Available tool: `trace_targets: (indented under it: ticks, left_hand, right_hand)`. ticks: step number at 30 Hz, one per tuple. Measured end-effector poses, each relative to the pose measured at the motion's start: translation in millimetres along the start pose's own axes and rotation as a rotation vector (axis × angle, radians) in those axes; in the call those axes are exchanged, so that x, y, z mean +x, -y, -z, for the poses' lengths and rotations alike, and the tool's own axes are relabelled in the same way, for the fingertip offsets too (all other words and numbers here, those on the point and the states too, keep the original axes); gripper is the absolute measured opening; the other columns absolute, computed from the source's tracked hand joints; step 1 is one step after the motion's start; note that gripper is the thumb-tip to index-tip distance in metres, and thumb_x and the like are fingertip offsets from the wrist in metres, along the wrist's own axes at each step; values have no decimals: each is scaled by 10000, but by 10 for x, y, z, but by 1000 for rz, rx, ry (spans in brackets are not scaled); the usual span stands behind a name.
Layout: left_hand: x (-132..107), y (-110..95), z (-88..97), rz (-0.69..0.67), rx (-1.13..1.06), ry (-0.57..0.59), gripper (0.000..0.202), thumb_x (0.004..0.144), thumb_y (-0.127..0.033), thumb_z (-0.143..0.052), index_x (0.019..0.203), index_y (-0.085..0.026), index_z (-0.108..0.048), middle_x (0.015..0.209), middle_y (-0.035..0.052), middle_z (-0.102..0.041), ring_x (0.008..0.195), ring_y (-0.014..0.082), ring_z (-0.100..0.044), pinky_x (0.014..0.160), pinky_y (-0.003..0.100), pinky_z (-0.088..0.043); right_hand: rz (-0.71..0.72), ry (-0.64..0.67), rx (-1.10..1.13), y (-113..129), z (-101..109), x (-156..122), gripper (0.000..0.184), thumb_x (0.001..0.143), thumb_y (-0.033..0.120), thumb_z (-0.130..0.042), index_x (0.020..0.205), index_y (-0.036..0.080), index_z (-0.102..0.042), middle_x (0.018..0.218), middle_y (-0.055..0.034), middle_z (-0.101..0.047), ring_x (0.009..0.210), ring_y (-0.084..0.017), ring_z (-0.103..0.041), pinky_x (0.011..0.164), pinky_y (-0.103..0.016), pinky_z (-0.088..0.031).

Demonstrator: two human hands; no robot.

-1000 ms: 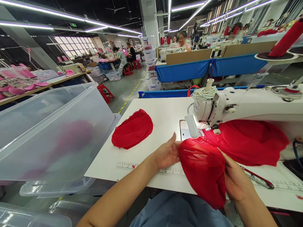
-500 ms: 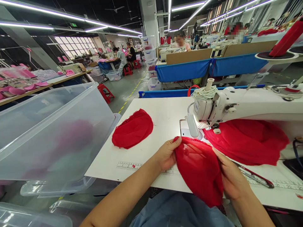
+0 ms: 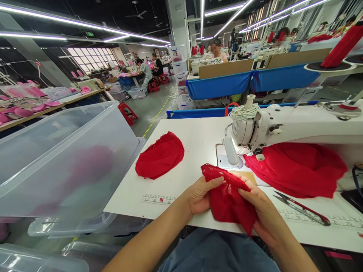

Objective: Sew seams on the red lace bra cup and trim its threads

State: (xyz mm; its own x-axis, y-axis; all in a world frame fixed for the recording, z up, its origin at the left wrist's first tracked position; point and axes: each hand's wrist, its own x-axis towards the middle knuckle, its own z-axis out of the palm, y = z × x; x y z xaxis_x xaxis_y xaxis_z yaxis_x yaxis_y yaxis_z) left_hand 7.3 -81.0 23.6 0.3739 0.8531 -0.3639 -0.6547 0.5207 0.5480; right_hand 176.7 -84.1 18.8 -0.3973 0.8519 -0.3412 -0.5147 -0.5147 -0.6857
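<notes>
The left hand (image 3: 202, 195) and the right hand (image 3: 262, 215) both grip a crumpled piece of red lace fabric (image 3: 227, 196) at the near edge of a white work table (image 3: 198, 138). The cloth hangs partly over that edge, above the person's lap. The left thumb lies on top of the cloth with the other fingers tucked under it, pinching its left side, while the right hand closes over its right side from above. Just beyond the hands stands a white sewing machine (image 3: 283, 122), and a large heap of red fabric (image 3: 297, 170) is spread under its arm. A rounded red lace piece (image 3: 160, 155) lies flat further left on the table, well apart from the hands. Red-handled thread snips (image 3: 303, 208) rest near the right hand. A clear plastic storage bin (image 3: 65, 158) stands tilted beside the table's left end.
</notes>
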Motion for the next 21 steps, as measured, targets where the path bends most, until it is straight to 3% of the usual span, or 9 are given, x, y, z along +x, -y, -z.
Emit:
trace_targets:
  ticks: [3, 5, 9, 12, 16, 21]
  left_hand:
    - [17, -41, -61, -16, -58, -139, 124, 820, -145, -694, 926, -80, -685, 860, 105, -742, 772, 184, -708, 836, 312, -547]
    - [28, -91, -85, -14, -125, -232, 105, 879, -161, -625, 908, -75, -678, 822, 96, -737, 746, 175, -707, 850, 318, -546]
    - [40, -131, -90, -10, -199, -278, 176, 916, -223, -591, 877, -69, -666, 803, 98, -726, 727, 166, -699, 855, 325, -550]
    - [48, -116, -76, -65, -180, -290, 103, 872, -182, -647, 888, -81, -664, 846, 96, -725, 748, 170, -695, 867, 337, -548]
    - [58, -122, -77, -178, -136, -274, 101, 820, -162, -703, 887, -92, -675, 863, 83, -723, 763, 166, -688, 878, 316, -538]
    - [106, -167, -101, -227, -161, -359, 116, 789, -173, -725, 742, -109, -640, 693, 57, -677, 610, 164, -640, 763, 342, -549]
  right_hand:
    - [-34, -158, 87, -9, -5, 13, 457, 695, 313, -802, 1120, 199, -677, 1085, -67, -743, 1032, -260, -684, 902, -360, -560]
    - [-95, -193, 147, 2, -1, -9, 394, 668, 366, -817, 999, 173, -725, 1025, -81, -757, 1024, -278, -684, 894, -367, -564]
    - [-123, 3, 111, -6, -7, -117, 407, 680, 400, -824, 1002, 164, -746, 1001, -108, -757, 1016, -281, -681, 911, -382, -542]
    - [-71, -7, -3, -49, -18, -165, 353, 672, 336, -841, 980, 183, -761, 913, -84, -763, 935, -257, -695, 877, -370, -538]
    - [65, -98, -195, -122, -20, -153, 328, 660, 426, -828, 897, 205, -774, 797, -41, -738, 802, -231, -667, 739, -328, -536]
    - [247, -57, -548, -249, -54, -175, 362, 791, 523, -669, 665, 183, -677, 616, -4, -587, 600, -157, -525, 566, -259, -438]
